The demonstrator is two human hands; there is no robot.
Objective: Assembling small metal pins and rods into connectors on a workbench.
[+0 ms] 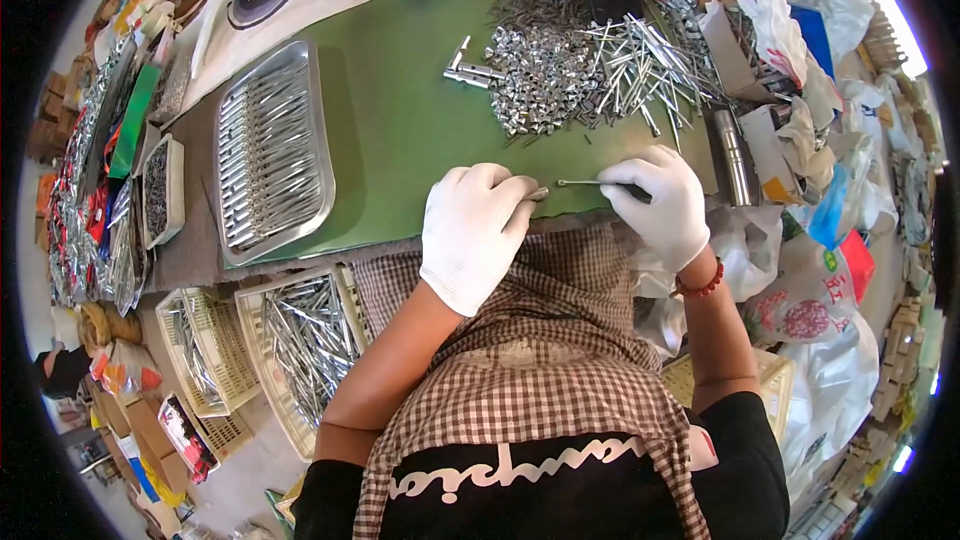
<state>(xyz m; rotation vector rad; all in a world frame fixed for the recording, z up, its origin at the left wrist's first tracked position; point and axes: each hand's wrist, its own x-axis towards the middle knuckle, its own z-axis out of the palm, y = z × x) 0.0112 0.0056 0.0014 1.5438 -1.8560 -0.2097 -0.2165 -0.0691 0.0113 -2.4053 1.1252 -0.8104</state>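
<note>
Both my hands wear white gloves and rest at the near edge of a green mat (400, 130). My right hand (664, 202) pinches a thin metal rod (585, 183) that points left. My left hand (472, 230) is closed around a small metal piece (537, 194), its tip just left of the rod's end. Beyond my hands lie a heap of small shiny metal parts (540, 70) and a scatter of long metal rods (645, 65).
A metal tray (268, 150) with rows of finished rods sits on the left. Plastic baskets (300, 340) of metal pieces stand at my lower left. A metal cylinder (735, 155), white bags (810, 300) and boxes crowd the right. A checked apron (540, 340) covers my lap.
</note>
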